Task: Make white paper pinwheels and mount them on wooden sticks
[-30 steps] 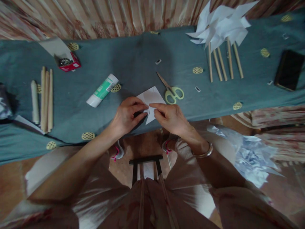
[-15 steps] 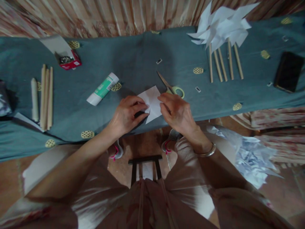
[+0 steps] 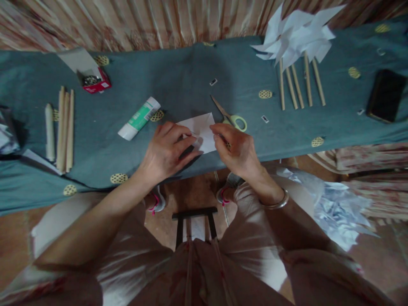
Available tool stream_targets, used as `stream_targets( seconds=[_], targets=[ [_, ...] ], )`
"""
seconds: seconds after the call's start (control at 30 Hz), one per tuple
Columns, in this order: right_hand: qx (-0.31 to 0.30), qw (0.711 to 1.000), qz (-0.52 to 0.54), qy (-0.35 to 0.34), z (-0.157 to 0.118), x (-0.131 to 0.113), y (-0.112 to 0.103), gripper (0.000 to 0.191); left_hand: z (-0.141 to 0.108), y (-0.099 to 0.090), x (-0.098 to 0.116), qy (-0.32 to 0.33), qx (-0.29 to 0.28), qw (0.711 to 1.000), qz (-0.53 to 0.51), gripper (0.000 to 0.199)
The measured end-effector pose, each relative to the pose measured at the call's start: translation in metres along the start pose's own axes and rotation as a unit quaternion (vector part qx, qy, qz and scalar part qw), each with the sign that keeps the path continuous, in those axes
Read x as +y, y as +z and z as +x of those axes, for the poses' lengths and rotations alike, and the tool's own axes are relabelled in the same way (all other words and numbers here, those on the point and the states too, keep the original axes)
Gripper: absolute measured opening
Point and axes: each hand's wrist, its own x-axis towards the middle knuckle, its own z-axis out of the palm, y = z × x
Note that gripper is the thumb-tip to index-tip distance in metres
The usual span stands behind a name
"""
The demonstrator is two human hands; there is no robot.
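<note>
Between my hands, close to the table's front edge, is a small piece of white paper (image 3: 204,127) with crease lines. My left hand (image 3: 167,148) grips it from the left, thumb and fingers bent over its lower left part and covering it. At the right edge, my right hand (image 3: 237,148) pinches the paper between thumb and forefinger. Scissors (image 3: 228,117) with pale green handles lie just beyond the right hand, blades apart from the paper. Left of the paper rests a white and green glue stick (image 3: 139,119).
White paper pinwheels (image 3: 296,36) on wooden sticks lie at the back right, near a black phone (image 3: 386,97). Toward the left are a red box (image 3: 98,83) of small metal pieces and several loose sticks (image 3: 65,129). Crumpled paper in a bag (image 3: 341,212) sits below right.
The paper has turned slightly, its lower corner swinging up. My left hand has shifted a little up and left with it; the right hand stays nearly in place.
</note>
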Motion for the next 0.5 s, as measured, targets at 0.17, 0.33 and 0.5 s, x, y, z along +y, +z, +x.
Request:
stream_targets(
  seconds=[0.17,0.33,0.5],
  targets=[
    [0.012,1.000,-0.016,0.003,0.001,0.003,-0.004,0.034,0.004,0.011,0.015,0.026,-0.060,0.997,0.028,0.017],
    [0.015,1.000,-0.018,0.002,0.002,0.002,-0.002,0.035,0.007,0.013,0.018,0.029,-0.059,0.997,0.049,0.026],
    [-0.016,0.999,-0.028,0.004,0.002,0.002,-0.002,0.041,0.003,0.010,0.014,0.039,-0.060,0.996,0.054,0.026]
  ],
)
